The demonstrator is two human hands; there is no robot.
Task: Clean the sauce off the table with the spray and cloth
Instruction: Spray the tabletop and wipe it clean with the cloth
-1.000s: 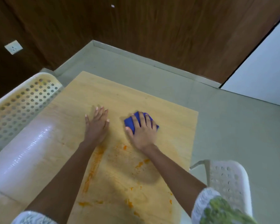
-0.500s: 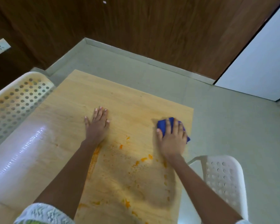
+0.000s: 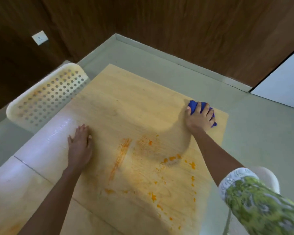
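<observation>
My right hand (image 3: 199,118) grips the bunched blue cloth (image 3: 193,106) at the counter's (image 3: 126,92) far right corner; my left hand (image 3: 80,146) presses flat, fingers straight. The orange sauce smears (image 3: 171,159) lie nearer me, between both hands, closer to the cloth, so I judge the wipe must pull back toward me

You have two hands on one table (image 3: 126,99): the left hand (image 3: 80,146) at the left, the right hand (image 3: 199,117) far right. You have one blue cloth (image 3: 193,106), under the right hand. Two white perforated chairs show: one chair (image 3: 46,99) far left, the other chair (image 3: 271,178) near right, mostly hidden. You see one long sauce streak (image 3: 120,156) mid-table and many small orange spots (image 3: 171,159), too scattered to count. One wall socket (image 3: 40,37) sits far left.
</observation>
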